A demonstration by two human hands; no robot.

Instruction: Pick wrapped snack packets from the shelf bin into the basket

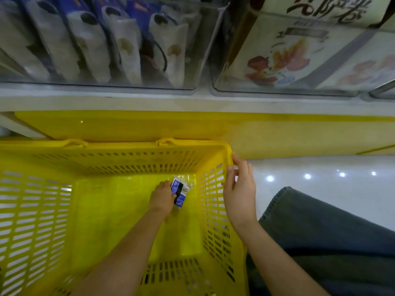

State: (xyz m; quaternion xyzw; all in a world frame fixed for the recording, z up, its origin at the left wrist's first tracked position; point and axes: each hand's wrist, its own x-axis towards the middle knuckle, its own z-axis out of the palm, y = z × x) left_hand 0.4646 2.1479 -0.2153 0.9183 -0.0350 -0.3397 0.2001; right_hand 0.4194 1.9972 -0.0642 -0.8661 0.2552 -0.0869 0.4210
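OK, status. Left hand [162,196] is deep in the basket [128,144], down near the far right corner of the floor, fingers curled round one blue-and-white snack packet [180,192]. The packet sits on the right side of that hand, at the fingertips. Its long axis runs roughly away from me, tilted a bit. It's at or just above the basket floor, and I can't tell if it's touching. It's the only packet I can see in there, so I'd judge we're early in the task.

Right hand [239,189] is on the basket's right rim close to the far corner, thumb and fingers pinching the edge to steady it.

Next move as I read it: release the packet, lift the left hand straight up and out, then go forward and up to the clear shelf bin [192,83]. That bin is ahead, above the far wall and left of centre, with more packets [128,45] standing in a leaning row.

The right hand is nearer the shelf but busy with the rim. The bin ahead of it [218,86] holds floral packs, which look like the wrong stock, so the left hand does the reach.

Risk: clipping the far rim on the way up.
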